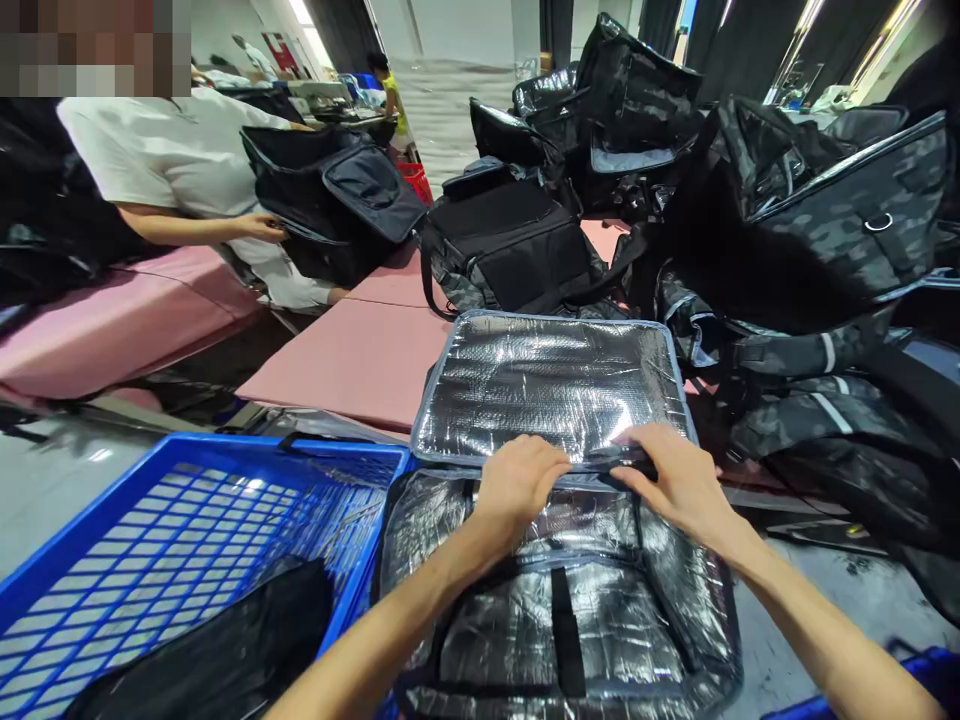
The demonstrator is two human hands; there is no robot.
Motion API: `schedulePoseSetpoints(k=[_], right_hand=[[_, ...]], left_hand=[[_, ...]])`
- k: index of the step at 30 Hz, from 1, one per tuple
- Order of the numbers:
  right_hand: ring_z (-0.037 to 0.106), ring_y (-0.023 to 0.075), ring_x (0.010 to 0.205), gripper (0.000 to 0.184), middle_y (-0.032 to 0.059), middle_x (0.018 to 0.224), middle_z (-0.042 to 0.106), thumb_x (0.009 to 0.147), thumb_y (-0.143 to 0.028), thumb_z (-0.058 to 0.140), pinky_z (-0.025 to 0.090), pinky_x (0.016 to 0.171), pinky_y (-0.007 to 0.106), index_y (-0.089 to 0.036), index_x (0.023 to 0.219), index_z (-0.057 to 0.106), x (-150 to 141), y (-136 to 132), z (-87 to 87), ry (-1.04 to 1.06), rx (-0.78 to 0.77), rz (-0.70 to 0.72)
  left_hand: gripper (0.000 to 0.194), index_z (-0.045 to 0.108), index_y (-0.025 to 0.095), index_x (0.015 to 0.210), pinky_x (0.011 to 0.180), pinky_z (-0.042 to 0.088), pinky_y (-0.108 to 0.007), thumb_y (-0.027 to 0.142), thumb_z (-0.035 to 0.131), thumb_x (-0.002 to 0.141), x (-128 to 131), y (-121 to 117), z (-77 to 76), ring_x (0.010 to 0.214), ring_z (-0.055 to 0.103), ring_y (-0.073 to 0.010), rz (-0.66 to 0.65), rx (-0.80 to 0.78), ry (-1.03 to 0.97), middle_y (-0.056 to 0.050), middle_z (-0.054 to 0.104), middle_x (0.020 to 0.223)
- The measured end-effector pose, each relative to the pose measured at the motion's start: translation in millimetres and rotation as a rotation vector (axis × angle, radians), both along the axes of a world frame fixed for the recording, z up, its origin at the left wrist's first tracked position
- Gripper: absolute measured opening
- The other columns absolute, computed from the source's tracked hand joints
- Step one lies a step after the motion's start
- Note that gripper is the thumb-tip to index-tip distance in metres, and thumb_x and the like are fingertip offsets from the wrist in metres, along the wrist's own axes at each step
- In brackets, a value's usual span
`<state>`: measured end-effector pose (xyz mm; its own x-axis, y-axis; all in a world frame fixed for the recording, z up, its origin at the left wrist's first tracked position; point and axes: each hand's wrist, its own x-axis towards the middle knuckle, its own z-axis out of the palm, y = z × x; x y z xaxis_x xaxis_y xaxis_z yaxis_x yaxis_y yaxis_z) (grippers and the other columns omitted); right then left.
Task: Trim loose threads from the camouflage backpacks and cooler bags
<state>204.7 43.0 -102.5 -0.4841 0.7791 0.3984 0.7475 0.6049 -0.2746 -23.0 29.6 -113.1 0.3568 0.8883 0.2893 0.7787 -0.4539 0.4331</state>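
An insulated bag (502, 620) with a shiny silver foil lining lies opened in front of me, its lid (547, 385) folded back on the pink table. A black strap (568, 630) runs down the middle of the foil inside. My left hand (517, 490) is closed over the seam between lid and body, fingertips tucked at the edge. To its right, my right hand (679, 485) pinches the same seam between thumb and fingers. The undersides of the left fingers are hidden.
At my left stands a blue plastic basket (161, 445) with a black fabric piece (217, 650) inside. Black bags (517, 240) and camouflage bags (840, 220) pile up beyond and to the right. A co-worker in white (187, 150) handles a black bag (337, 200) across the pink table (360, 350).
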Motion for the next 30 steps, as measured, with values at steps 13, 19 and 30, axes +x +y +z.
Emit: schedulePoseSetpoints(k=[13, 19, 30], right_hand=[[0.051, 0.0154, 0.071, 0.02, 0.0041, 0.082, 0.064, 0.087, -0.031, 0.049, 0.035, 0.062, 0.026, -0.017, 0.09, 0.063, -4.0, -9.0, -14.9, -0.107, 0.127, 0.043], [0.053, 0.0162, 0.073, 0.02, 0.0042, 0.085, 0.065, 0.086, -0.031, 0.05, 0.038, 0.064, 0.027, -0.018, 0.092, 0.063, -1.0, -9.2, -19.3, -0.084, 0.111, 0.045], [0.057, 0.0155, 0.072, 0.024, 0.0019, 0.076, 0.065, 0.087, -0.037, 0.049, 0.038, 0.063, 0.025, -0.02, 0.084, 0.066, -5.5, -8.1, -17.6, 0.063, -0.003, -0.114]], left_hand=[[0.027, 0.057, 0.017, 0.091, 0.053, 0.029, -0.027, 0.009, 0.032, 0.088, 17.9, 26.2, 51.1, 0.06, 0.047, -0.0132, -0.382, -0.164, 0.649, -0.004, 0.059, 0.085], [0.024, 0.055, 0.016, 0.095, 0.051, 0.028, -0.029, 0.008, 0.034, 0.087, 23.5, 31.0, 58.3, 0.058, 0.047, -0.0145, -0.514, -0.1, 0.697, -0.005, 0.06, 0.082], [0.018, 0.051, 0.015, 0.087, 0.049, 0.027, -0.027, 0.011, 0.033, 0.088, 5.2, 23.0, 10.5, 0.062, 0.048, -0.0155, -0.334, 0.098, 0.599, -0.004, 0.055, 0.078]])
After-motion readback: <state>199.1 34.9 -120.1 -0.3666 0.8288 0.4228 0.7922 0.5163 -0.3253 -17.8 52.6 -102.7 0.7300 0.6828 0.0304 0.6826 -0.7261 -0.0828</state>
